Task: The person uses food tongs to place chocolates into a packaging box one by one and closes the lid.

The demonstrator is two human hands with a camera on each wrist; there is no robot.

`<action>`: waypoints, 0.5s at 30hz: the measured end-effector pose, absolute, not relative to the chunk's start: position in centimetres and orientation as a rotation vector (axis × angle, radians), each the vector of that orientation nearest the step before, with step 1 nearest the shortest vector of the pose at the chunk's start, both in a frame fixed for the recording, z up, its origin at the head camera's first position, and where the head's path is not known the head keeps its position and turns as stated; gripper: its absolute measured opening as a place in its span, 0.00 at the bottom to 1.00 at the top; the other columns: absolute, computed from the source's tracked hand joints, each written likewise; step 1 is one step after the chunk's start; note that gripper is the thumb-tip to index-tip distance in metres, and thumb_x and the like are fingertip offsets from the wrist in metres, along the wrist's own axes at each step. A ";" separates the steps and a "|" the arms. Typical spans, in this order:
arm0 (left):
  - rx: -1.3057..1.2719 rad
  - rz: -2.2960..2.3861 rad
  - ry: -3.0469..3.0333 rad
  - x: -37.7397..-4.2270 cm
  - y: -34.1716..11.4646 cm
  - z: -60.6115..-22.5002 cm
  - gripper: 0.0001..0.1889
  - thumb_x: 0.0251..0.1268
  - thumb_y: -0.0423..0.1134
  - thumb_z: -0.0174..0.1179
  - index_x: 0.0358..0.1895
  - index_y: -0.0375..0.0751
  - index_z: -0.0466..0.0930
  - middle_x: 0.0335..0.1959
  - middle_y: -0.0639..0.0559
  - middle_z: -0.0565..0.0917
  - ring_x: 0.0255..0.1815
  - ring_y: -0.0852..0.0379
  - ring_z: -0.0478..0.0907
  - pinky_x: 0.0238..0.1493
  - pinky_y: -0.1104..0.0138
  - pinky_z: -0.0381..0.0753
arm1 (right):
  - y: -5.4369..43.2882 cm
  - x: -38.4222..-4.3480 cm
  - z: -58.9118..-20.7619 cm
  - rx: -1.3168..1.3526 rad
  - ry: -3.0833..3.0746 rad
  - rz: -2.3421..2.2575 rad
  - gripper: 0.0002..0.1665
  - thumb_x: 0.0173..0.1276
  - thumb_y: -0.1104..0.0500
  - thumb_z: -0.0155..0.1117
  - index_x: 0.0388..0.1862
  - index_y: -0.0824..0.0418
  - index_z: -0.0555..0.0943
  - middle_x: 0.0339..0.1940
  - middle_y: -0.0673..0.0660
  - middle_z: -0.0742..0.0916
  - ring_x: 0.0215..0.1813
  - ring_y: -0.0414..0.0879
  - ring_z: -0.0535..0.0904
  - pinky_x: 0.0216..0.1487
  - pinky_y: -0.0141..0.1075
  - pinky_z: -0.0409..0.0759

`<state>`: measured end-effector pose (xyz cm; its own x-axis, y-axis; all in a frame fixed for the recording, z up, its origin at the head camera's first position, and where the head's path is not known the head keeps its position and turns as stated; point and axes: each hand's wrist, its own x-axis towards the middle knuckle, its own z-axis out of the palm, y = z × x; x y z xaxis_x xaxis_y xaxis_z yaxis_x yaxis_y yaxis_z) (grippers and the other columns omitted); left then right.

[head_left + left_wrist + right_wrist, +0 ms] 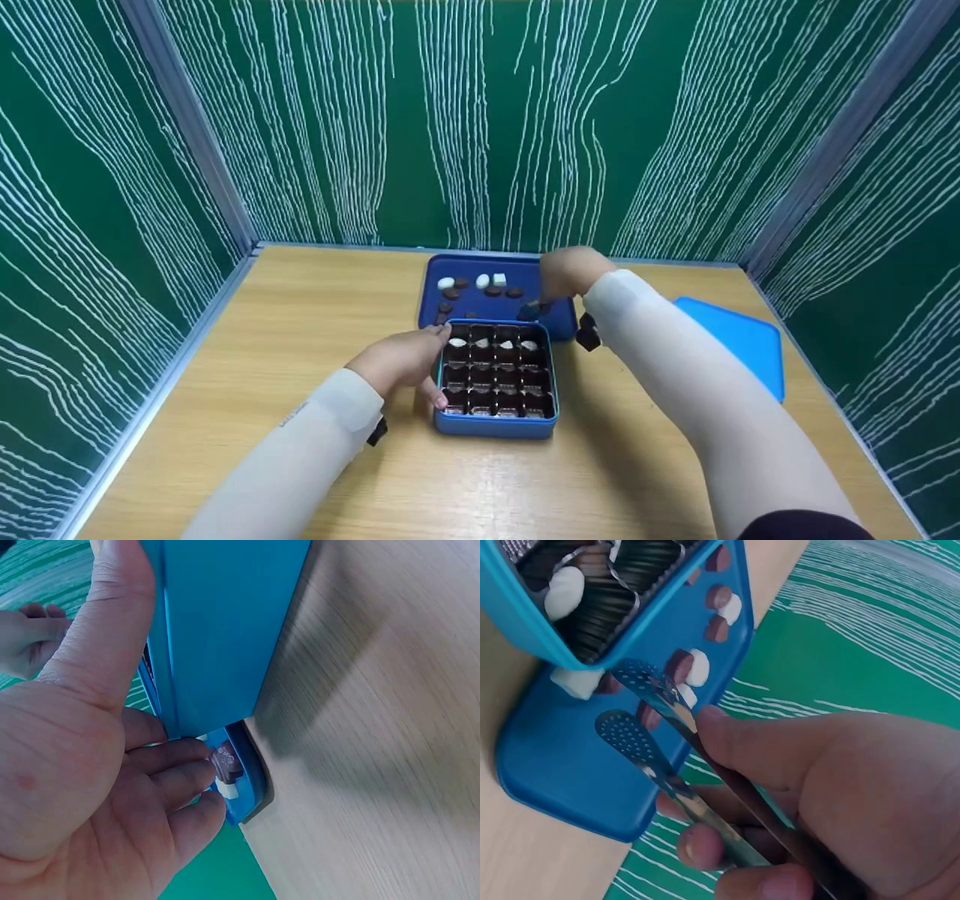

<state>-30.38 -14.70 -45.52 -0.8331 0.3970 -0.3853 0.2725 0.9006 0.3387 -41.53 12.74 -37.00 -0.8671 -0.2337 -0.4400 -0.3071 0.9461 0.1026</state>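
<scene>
A blue box (495, 428) with a dark divided insert stands in the middle of the table. Several white pieces (457, 343) line a row toward its back. My left hand (401, 358) holds the box's left side, thumb near the front, fingers at the back corner. Past the box, my right hand (574, 270) grips metal tongs (634, 739) with perforated tips. The tips are apart over a dark blue tray (570, 765), nothing between them, close to the box's corner. Brown chocolates (679, 666) and white pieces (697, 667) lie scattered on the tray.
A bright blue lid (739, 345) lies on the wooden table (300, 300) at the right, partly behind my right forearm. Green walls (480, 112) with white lines enclose the table at the back and sides. The box's back edge overlaps the tray in the head view.
</scene>
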 end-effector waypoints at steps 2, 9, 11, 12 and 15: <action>0.476 0.387 2.609 -30.3 -14.7 -45.5 0.76 0.52 0.55 0.89 0.96 0.40 0.41 0.98 0.38 0.45 0.98 0.37 0.46 0.98 0.48 0.50 | 12.5 -41.2 -37.4 -0.441 2.696 0.245 0.23 0.85 0.43 0.68 0.57 0.63 0.90 0.52 0.58 0.92 0.46 0.52 0.83 0.52 0.48 0.88; 0.467 0.399 2.613 -30.3 -14.7 -45.7 0.77 0.52 0.55 0.89 0.96 0.41 0.40 0.98 0.39 0.45 0.98 0.37 0.45 0.98 0.48 0.49 | 12.1 -40.4 -38.5 -0.538 2.822 0.312 0.20 0.83 0.46 0.73 0.51 0.63 0.92 0.48 0.58 0.94 0.40 0.49 0.83 0.55 0.49 0.92; 0.460 0.404 2.613 -30.3 -14.7 -45.7 0.77 0.51 0.55 0.88 0.96 0.42 0.40 0.98 0.39 0.45 0.98 0.38 0.45 0.98 0.48 0.50 | 12.2 -40.4 -38.3 -0.515 2.826 0.336 0.17 0.82 0.48 0.72 0.48 0.63 0.90 0.45 0.57 0.93 0.39 0.49 0.82 0.53 0.48 0.91; 0.460 0.406 2.614 -30.2 -14.7 -45.7 0.77 0.51 0.56 0.88 0.96 0.42 0.40 0.98 0.39 0.45 0.98 0.38 0.45 0.98 0.49 0.50 | 12.4 -40.4 -38.2 -0.512 2.822 0.356 0.16 0.82 0.49 0.73 0.47 0.62 0.89 0.43 0.56 0.92 0.39 0.49 0.82 0.52 0.47 0.90; 0.444 0.431 2.610 -30.2 -14.8 -45.7 0.77 0.50 0.55 0.88 0.96 0.43 0.40 0.98 0.40 0.44 0.98 0.37 0.45 0.98 0.48 0.49 | 13.1 -40.9 -37.9 -0.508 2.798 0.444 0.10 0.78 0.54 0.72 0.39 0.60 0.85 0.38 0.54 0.87 0.38 0.49 0.80 0.50 0.47 0.88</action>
